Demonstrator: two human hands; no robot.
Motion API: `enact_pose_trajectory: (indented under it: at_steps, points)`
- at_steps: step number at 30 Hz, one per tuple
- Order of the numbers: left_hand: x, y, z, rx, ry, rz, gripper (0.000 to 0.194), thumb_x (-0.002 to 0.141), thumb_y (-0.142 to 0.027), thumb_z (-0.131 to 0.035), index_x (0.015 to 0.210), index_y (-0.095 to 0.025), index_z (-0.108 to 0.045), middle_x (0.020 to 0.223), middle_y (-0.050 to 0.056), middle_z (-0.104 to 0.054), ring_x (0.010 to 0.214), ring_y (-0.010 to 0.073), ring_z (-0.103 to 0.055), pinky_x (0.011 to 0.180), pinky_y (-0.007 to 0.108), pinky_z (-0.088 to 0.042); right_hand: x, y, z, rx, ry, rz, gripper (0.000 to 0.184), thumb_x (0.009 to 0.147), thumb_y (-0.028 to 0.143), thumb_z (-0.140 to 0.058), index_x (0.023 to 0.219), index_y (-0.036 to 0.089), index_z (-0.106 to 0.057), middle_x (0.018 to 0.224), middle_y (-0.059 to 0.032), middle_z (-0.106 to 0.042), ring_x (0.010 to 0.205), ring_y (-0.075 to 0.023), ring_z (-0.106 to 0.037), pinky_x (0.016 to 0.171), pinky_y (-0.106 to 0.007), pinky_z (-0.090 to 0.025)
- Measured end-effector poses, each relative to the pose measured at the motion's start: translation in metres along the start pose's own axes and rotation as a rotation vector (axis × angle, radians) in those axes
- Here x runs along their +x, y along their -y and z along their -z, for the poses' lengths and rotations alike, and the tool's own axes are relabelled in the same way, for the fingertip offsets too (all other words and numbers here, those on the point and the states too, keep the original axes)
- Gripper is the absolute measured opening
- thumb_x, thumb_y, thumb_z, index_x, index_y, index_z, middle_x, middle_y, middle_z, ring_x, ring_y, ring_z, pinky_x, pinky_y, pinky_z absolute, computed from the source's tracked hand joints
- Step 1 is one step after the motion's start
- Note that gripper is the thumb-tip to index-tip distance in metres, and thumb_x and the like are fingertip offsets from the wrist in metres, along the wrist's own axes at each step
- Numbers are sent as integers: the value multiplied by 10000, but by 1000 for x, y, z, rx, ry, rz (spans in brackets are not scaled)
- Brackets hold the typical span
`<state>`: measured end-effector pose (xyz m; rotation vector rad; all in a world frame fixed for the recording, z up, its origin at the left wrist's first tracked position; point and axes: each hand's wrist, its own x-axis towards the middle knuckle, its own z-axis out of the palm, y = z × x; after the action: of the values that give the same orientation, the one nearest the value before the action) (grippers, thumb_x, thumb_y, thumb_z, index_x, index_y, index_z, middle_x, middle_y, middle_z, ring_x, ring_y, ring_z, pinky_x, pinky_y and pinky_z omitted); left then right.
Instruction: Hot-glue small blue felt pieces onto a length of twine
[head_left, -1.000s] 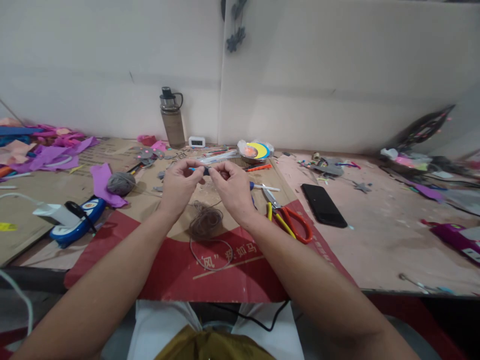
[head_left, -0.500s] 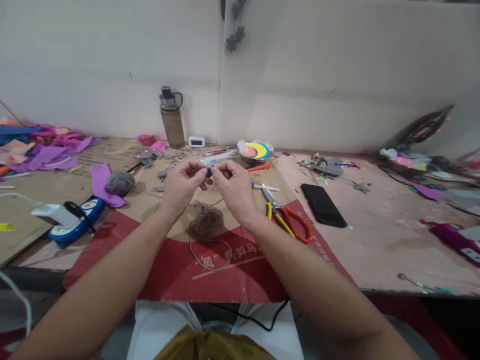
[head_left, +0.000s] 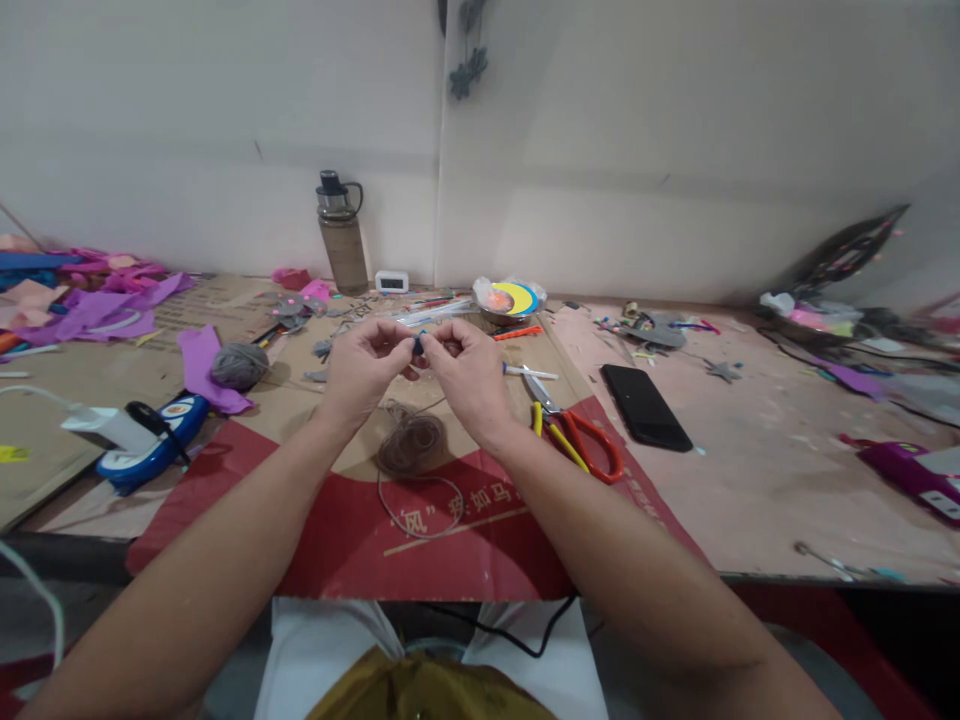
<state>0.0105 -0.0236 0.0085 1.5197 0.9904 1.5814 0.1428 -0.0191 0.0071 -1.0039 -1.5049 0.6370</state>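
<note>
Between the fingertips of both hands is a small dark blue piece [head_left: 418,344], too small to name. My left hand [head_left: 367,365] pinches it from the left, and my right hand [head_left: 466,375] pinches it from the right. Most of the piece is hidden by the fingers. Below the hands lies a loose coil of greyish-brown yarn [head_left: 411,445], with one strand leading up toward my right hand. A ball of grey yarn [head_left: 240,366] rests farther left on a purple paper scrap [head_left: 199,365].
Red-handled scissors [head_left: 592,445] and yellow-handled pliers [head_left: 566,445] lie right of my right hand, near a black phone [head_left: 646,407]. A bottle [head_left: 343,240] stands at the wall beside a small white clock [head_left: 392,282]. A blue power strip [head_left: 154,445] sits left.
Both hands stay in nearly the same place, still pinching the small dark blue piece. The whole view has shifted very slightly.
</note>
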Motion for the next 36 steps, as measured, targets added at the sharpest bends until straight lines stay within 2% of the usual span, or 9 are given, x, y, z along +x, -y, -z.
enact_pose_trajectory:
  at_steps: [10,15,20,24,27,30,33,36]
  points:
    - [0,0,-1,-10,-90,37,106,708,-236,-682,716,-160,-608,610,-15,-613,513,111,-627,492,226,-549,-2,0,-3,-43,15,10,183,818,316,-586,681,195,-594,671,2,-585,650,-124,-459,608,-264,-346]
    - [0,0,0,-18,-85,29,98,712,-232,-671,710,-158,-606,608,-13,-602,525,126,-631,483,239,-545,-2,0,-5,-29,10,8,183,816,319,-587,682,195,-595,672,1,-587,653,-127,-465,610,-265,-346]
    - [1,-1,1,-15,-71,34,70,708,-206,-663,700,-163,-609,604,-17,-596,497,100,-595,468,218,-510,-2,1,-5,-21,27,0,180,816,312,-590,681,194,-591,708,-10,-610,678,-128,-482,625,-265,-356]
    - [1,-1,1,-49,-53,35,47,699,-187,-662,696,-167,-619,592,-18,-590,491,99,-588,448,210,-471,-3,2,-4,-8,25,-8,183,815,318,-593,682,195,-564,666,13,-555,636,-114,-441,606,-263,-337]
    - [2,-3,2,-104,-17,78,63,693,-200,-672,709,-170,-619,600,-9,-601,493,103,-592,442,212,-449,-3,2,-3,46,-12,-30,132,788,303,-626,829,206,-547,634,60,-460,590,-99,-405,584,-254,-328]
    - [3,-3,3,-171,24,157,107,674,-222,-697,703,-166,-611,606,0,-614,474,100,-584,406,199,-401,-1,2,1,99,13,-55,270,770,275,-642,1012,209,-543,617,88,-393,565,-94,-388,573,-248,-321]
    - [5,-3,4,-234,72,239,114,669,-218,-710,692,-162,-614,528,-6,-590,438,95,-559,394,187,-377,1,0,3,105,99,-78,145,781,295,-616,883,192,-618,583,78,-403,552,-90,-361,560,-252,-298]
    - [7,-2,6,-304,139,318,94,693,-221,-700,697,-150,-638,536,12,-607,472,102,-580,452,196,-434,2,-2,4,182,105,-138,131,756,303,-608,731,175,-603,609,49,-503,569,-91,-412,569,-252,-326]
